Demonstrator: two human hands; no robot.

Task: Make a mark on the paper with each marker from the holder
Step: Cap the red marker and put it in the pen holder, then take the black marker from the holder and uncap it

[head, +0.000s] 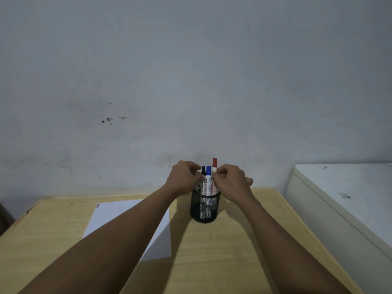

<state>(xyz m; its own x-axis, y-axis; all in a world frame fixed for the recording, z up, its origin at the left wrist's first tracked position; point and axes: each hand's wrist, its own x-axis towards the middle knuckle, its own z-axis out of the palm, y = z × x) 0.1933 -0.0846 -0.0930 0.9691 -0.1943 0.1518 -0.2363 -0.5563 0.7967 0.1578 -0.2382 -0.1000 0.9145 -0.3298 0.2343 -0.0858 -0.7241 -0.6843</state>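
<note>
Forearms reach over the counter (212, 262); the markers (208, 181) stand upright in the holder (204, 209), between both hands. Right grip (230, 182) pinches the red marker (214, 164); left grip (184, 179) curled, contact unclear.

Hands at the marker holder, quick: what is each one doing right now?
Left hand: fingers curled at the black marker; grip cannot be told.
Right hand: pinched shut on the red marker.
</note>
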